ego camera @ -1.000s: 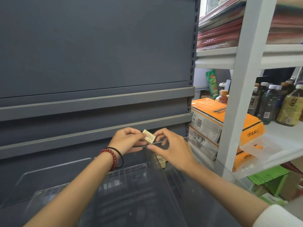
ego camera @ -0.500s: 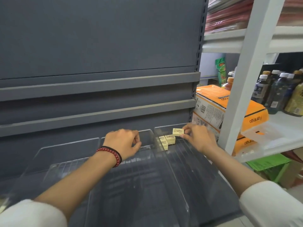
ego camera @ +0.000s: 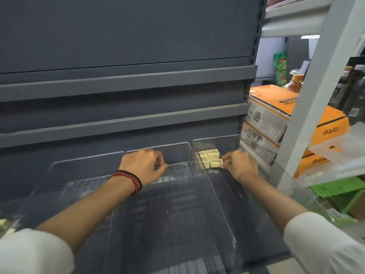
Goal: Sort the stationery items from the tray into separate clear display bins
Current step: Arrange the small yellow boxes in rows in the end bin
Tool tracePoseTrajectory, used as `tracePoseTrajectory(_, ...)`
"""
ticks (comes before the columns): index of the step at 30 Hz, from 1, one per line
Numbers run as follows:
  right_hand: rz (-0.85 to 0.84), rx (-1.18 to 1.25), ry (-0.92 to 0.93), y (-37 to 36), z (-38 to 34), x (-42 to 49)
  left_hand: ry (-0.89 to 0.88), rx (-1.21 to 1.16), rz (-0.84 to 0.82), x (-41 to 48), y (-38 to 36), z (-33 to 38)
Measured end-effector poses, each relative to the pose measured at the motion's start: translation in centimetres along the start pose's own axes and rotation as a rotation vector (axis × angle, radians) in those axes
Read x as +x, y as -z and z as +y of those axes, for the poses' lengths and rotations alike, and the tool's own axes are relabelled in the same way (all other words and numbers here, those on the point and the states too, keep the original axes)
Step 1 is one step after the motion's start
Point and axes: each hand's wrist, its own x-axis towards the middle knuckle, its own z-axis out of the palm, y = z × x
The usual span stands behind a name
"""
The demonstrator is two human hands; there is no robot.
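Observation:
Several small cream erasers [ego camera: 209, 155] lie in a cluster at the back of the right clear bin [ego camera: 217, 137]. My right hand [ego camera: 238, 165] reaches into that bin and pinches the front eraser [ego camera: 216, 162] at its right end as it sits beside the others. My left hand [ego camera: 144, 165] hovers at the back of the middle clear bin [ego camera: 158, 145], fingers curled in with the thumb against them; nothing shows in it. A red bead bracelet and a black band circle that wrist. A third clear bin [ego camera: 79, 162] stands to the left.
The bins sit on a dark grey shelf with a grey back panel [ego camera: 126, 36] and two rails. A white shelf post [ego camera: 316, 95] rises to the right, with orange boxes [ego camera: 276, 107] and bottles [ego camera: 353, 86] behind it. Green packs [ego camera: 335, 191] lie lower right.
My right hand carried an eraser from between both hands down into the right bin and set it at the front of the cluster. My left hand dropped into the middle bin.

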Motion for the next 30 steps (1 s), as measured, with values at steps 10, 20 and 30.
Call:
tracePoseTrajectory(10, 0.033, -0.133, 0.11, 2.5, -1.4, -2.2, 0.051, -0.008, -0.007, -1.6, 1.4, -1.3)
tracePoseTrajectory(20, 0.073, 0.076, 0.367, 6.6, -15.4, -7.6, 0.233, 0.011, 0.004, -7.6, 5.5, -5.5)
tracePoseTrajectory(30, -0.176, 0.063, 0.737, 1.3, -27.9, -14.6, 0.556, 0.002, 0.046, -18.1, 7.0, -14.9)
